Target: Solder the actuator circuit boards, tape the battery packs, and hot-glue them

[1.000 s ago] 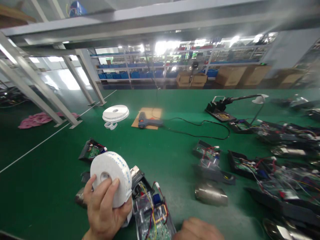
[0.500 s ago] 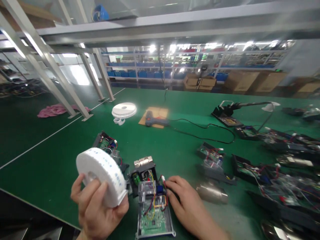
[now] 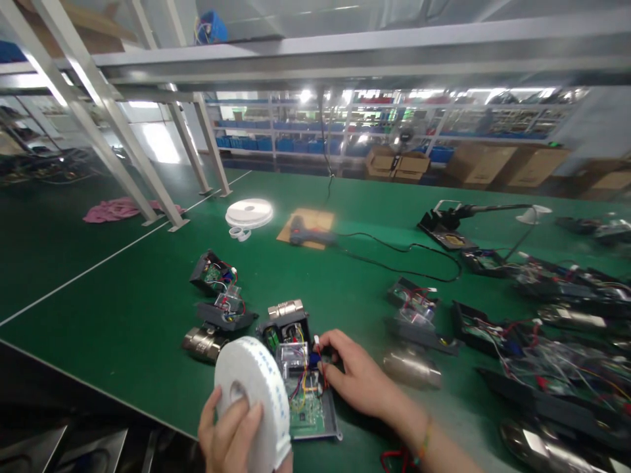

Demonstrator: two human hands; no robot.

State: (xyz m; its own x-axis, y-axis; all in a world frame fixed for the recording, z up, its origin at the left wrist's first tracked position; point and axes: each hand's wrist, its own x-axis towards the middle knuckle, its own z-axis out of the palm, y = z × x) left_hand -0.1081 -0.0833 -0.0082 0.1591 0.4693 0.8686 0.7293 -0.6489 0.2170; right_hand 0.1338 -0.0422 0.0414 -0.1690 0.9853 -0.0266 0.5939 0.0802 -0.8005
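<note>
Opened housing with circuit board (image 3: 310, 417), lying face up on the green tabletop (image 3: 325, 286) between the two hands; a white tape roll (image 3: 261, 387), in front of its left edge, hides part of the board. A nickel-coloured valve (image 3: 286, 309) adjoins its far end; a second valve (image 3: 204, 343) lies left, behind the roll, near another wired housing (image 3: 210, 272). To the right are a blurred metal cylinder (image 3: 411, 366) and a crowded group of open black housings. Farther back lie flat white reels (image 3: 249, 211) and a corded tool on cardboard (image 3: 300, 217). The left hand (image 3: 229, 430) grips the roll, fingers across its face and one at the central hole. The right hand (image 3: 352, 374) reaches in from the lower right, fingers bent at the housing's wires; whether it pinches them cannot be told. The roll is a thick disc, its rim printed in blue; the board is green, its case partly transparent.
</note>
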